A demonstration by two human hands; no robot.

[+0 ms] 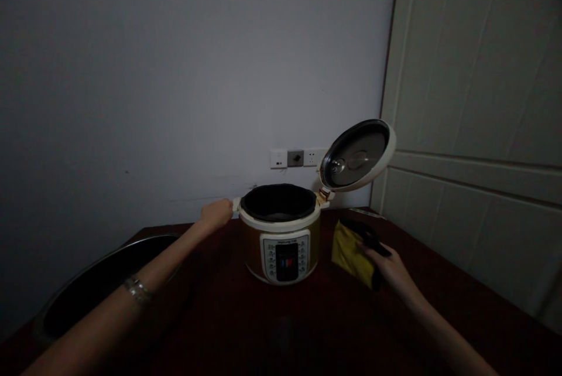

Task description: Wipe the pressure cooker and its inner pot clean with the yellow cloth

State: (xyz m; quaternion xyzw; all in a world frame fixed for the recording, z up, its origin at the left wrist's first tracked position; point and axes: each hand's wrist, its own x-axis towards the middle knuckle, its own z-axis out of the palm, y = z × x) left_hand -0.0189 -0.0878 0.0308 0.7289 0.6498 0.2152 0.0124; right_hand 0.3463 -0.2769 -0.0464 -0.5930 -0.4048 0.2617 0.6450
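Observation:
An electric pressure cooker [252,247] with a white rim and a front button panel stands on the dark red table. Its round lid [355,156] is raised on a hinge at the right, showing the metal inner side. My left hand [216,214] is closed around the white side handle [236,205] at the cooker's left. To the right of the cooker, my right hand [381,257] grips a yellow and black cloth [351,254], held apart from the cooker's body. The pot's inside is dark, so its contents cannot be made out.
A large dark basin [100,273] with a pale rim lies at the left, partly under my left forearm. Wall sockets [295,158] sit behind the cooker. A panelled door [474,130] borders the right side of the table [281,329].

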